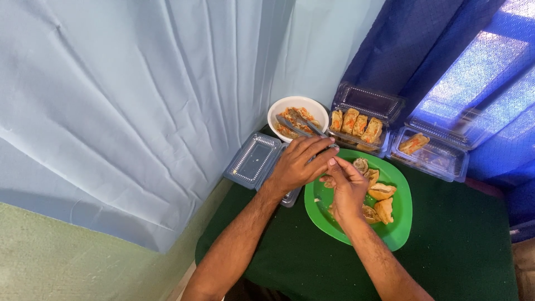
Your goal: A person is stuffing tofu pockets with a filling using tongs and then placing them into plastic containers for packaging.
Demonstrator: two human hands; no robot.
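Observation:
My left hand [295, 164] grips a pair of metal tongs [301, 126] whose tips reach into a white bowl [281, 107] of orange-and-yellow filling. My right hand [346, 184] hovers over a green plate [398, 231], fingers pinched on a small fried pastry piece [329, 181] next to the left hand's fingertips. Several golden fried pastries [381, 191] lie on the plate to the right of my right hand.
An open clear plastic container [356, 125] holds filled pastries behind the plate. Another clear container [432, 153] at the right holds one pastry. An empty clear container [253, 159] lies left of my left hand. Everything rests on a dark green tablecloth [457, 251]. Light blue and dark blue curtains hang behind.

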